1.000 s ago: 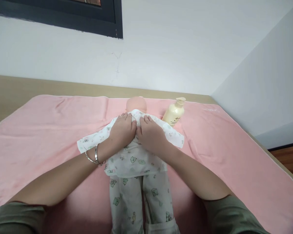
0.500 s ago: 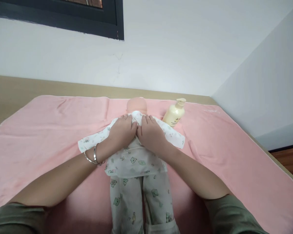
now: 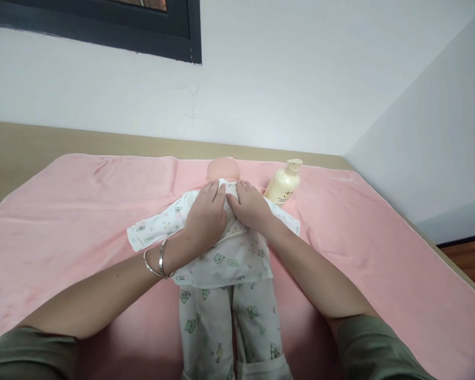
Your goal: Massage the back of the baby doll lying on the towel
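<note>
A baby doll (image 3: 223,170) lies on a pink blanket (image 3: 83,211), its head at the far end. It wears a white printed top (image 3: 237,258) with long sleeves spread to both sides and matching trousers (image 3: 208,327). My left hand (image 3: 207,214) rests flat on the upper left of the top, fingers stretched toward the doll's neck. On the upper right of the top lies my right hand (image 3: 251,207), also flat, its thumb apart and pointing toward the middle. Both hands touch the cloth and cover part of it.
A cream pump bottle (image 3: 283,183) is by the doll's right-side sleeve, near the blanket's far edge. Beyond the blanket runs a wooden surface (image 3: 19,142), then a white wall (image 3: 277,79) with a dark window frame (image 3: 142,39).
My left hand has slid inward and slightly up across the top, and its thumb has left the middle. My right hand has moved a little up and right, off the centre.
</note>
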### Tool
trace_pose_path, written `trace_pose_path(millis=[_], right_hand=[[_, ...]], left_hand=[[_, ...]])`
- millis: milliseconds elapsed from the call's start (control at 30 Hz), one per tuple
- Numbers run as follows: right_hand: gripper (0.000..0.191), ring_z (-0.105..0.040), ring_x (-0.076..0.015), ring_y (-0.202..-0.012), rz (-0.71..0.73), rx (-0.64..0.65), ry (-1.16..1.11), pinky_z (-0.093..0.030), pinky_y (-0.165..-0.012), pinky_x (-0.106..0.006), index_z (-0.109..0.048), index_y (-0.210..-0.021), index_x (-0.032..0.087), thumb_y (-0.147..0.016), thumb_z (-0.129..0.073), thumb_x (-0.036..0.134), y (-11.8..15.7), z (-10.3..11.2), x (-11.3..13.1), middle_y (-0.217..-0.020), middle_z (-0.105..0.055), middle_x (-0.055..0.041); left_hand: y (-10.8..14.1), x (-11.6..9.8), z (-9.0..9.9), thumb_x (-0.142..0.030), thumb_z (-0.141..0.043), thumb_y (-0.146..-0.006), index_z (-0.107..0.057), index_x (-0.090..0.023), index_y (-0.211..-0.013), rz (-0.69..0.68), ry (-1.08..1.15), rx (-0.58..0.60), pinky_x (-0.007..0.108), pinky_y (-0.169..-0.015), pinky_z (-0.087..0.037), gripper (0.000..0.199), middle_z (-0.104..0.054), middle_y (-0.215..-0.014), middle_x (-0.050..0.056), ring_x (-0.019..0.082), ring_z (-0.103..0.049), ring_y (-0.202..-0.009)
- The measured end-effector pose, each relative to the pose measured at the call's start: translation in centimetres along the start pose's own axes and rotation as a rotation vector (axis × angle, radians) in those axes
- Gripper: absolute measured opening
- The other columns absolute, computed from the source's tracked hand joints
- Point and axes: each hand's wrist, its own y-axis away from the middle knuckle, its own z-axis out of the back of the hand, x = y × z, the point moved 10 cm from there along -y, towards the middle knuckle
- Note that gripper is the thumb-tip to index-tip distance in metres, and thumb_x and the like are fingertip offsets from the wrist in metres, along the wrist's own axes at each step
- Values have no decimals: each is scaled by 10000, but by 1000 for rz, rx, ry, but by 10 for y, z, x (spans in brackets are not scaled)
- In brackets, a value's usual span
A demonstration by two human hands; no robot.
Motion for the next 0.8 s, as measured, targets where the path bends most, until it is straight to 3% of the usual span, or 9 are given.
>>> trace_pose_path(millis=[67, 200, 333, 433, 633, 800], right_hand=[[524, -509, -348, -1343, 31, -23, 41, -386, -1145, -455, -556, -1327, -24, -1025, -372, 362, 3, 0, 5, -1403, -589, -257], [488, -546, -366, -1292, 140, -109, 149, -402, -1125, -497, -567, -1310, -31, -1014, -327, 275, 23, 0, 29, -1349, -619, -274], [474, -513, -340, -1355, 232, -178, 175, -383, -1164, -493, -548, -1364, 1, -987, -325, 182, 42, 3, 49, -1399, -600, -250], [474, -496, -322, -1378, 227, -149, 97, -369, -1187, -471, -562, -1357, 13, -989, -327, 198, 38, 3, 45, -1422, -586, -237], [501, -469, -338, -1394, 76, -63, -18, -349, -1188, -475, -525, -1373, -2, -976, -379, 266, 13, -1, 18, -1461, -549, -242], [578, -407, -342, -1447, 33, -18, -23, -308, -1210, -470, -450, -1440, -20, -969, -397, 312, 11, -5, 10, -1526, -482, -245]], left_hand=[[-3, 6, -3, -103, -339, -889, -530, -20, -1306, 20, 46, 20, 482, -1132, -420, 467, -552, -1395, 238, 323, -496, -1332], [-13, 25, -14, -109, -354, -859, -608, -149, -1019, 81, 114, 125, 455, -933, -518, 302, -657, -1058, 157, 289, -603, -1026], [-17, 32, -17, -115, -346, -855, -565, -194, -891, 88, 74, 138, 445, -844, -509, 236, -635, -926, 121, 274, -568, -863], [-15, 32, -18, -137, -331, -880, -577, -176, -964, 115, 78, 116, 451, -865, -498, 262, -649, -954, 132, 284, -573, -885], [-10, 32, -16, -208, -328, -936, -587, -116, -1197, 174, 114, 65, 469, -1004, -466, 379, -660, -1198, 171, 307, -590, -1115], [-6, 27, -11, -214, -350, -945, -607, -109, -1208, 162, 96, 53, 475, -1031, -464, 383, -667, -1219, 178, 315, -595, -1160]])
